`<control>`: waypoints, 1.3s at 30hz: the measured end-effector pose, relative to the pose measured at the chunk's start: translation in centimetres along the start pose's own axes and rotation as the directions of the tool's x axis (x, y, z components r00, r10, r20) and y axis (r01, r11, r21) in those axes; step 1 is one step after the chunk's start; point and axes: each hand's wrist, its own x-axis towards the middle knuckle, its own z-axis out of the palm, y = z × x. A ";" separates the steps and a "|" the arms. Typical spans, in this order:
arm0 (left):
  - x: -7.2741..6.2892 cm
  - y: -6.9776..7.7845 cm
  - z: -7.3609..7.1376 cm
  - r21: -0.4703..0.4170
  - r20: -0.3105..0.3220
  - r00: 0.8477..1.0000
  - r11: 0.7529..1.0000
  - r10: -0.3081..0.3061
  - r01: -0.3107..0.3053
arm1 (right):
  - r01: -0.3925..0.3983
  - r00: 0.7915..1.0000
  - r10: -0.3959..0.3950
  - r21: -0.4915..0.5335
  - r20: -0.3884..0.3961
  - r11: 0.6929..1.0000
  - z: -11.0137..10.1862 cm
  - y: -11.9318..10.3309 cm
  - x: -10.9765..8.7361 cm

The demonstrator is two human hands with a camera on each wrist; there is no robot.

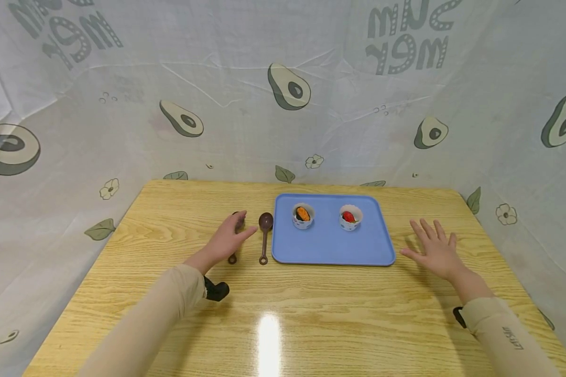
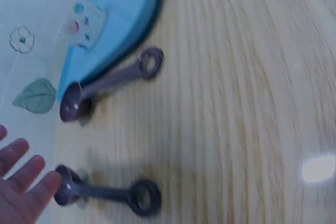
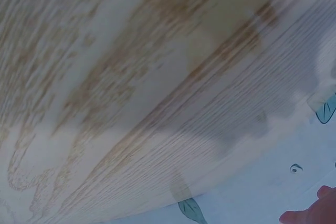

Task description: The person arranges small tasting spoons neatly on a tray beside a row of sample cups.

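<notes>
My left hand (image 1: 226, 240) reaches over a dark brown spoon (image 1: 232, 258), with thumb and fingers spread apart and nothing held. It covers the middle of that spoon in the head view. In the left wrist view, the fingertips overlap the bowl of this same spoon (image 2: 105, 192). A second brown spoon (image 1: 264, 236) lies just right of it, along the left edge of a blue tray (image 1: 330, 251). Off the tray's right side, my right hand (image 1: 435, 255) hovers above the table with its fingers splayed and holds nothing.
Two small patterned cups stand on the tray: the left cup (image 1: 303, 224) holds an orange-topped piece, the right cup (image 1: 349, 226) a red-topped one. Beneath everything is a wooden table (image 1: 339, 314). A white cloth (image 1: 236, 141) printed with avocados hangs behind and at both sides.
</notes>
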 end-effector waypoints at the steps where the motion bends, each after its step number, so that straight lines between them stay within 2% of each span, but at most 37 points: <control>1: 0.1 0.2 0.1 -0.033 0.007 1.000 0.999 -0.012 0.012 | 0.001 1.000 -0.001 -0.001 -0.001 1.000 0.0 -0.1 0.0; 4: 0.5 0.8 0.4 -0.083 0.034 0.998 0.995 -0.052 0.054 | 0.001 1.000 -0.001 0.005 0.001 1.000 -0.1 -0.3 0.1; 8: 1.0 1.1 0.9 -0.083 0.065 0.992 0.990 -0.105 0.110 | 0.001 1.000 -0.001 0.007 -0.002 1.000 0.1 -0.3 0.3; 12: 1.5 1.3 1.5 -0.088 0.067 0.986 0.984 -0.152 0.158 | 0.001 1.000 -0.001 0.002 0.003 1.000 0.3 -0.3 0.4; 19: 2.2 1.5 2.4 -0.180 0.083 0.966 0.950 -0.245 0.256 | 0.002 1.000 -0.002 0.010 0.019 1.000 0.4 -0.6 0.7; 23: 2.4 1.6 2.8 -0.200 0.093 0.954 0.934 -0.284 0.297 | 0.012 1.000 -0.012 0.014 0.021 1.000 0.6 -0.9 0.8; 28: 2.6 1.6 3.3 -0.229 0.092 0.943 0.914 -0.321 0.334 | 0.033 0.999 -0.034 0.030 0.013 0.999 1.0 -1.1 1.1; 32: 2.7 1.5 3.6 -0.187 0.074 0.940 0.921 -0.334 0.342 | 0.046 0.999 -0.046 0.038 0.010 0.998 1.4 -1.4 1.3; 39: 3.1 1.5 4.0 -0.172 0.072 0.937 0.921 -0.342 0.350 | 0.039 0.997 -0.038 -0.017 0.060 0.999 2.1 -1.9 2.0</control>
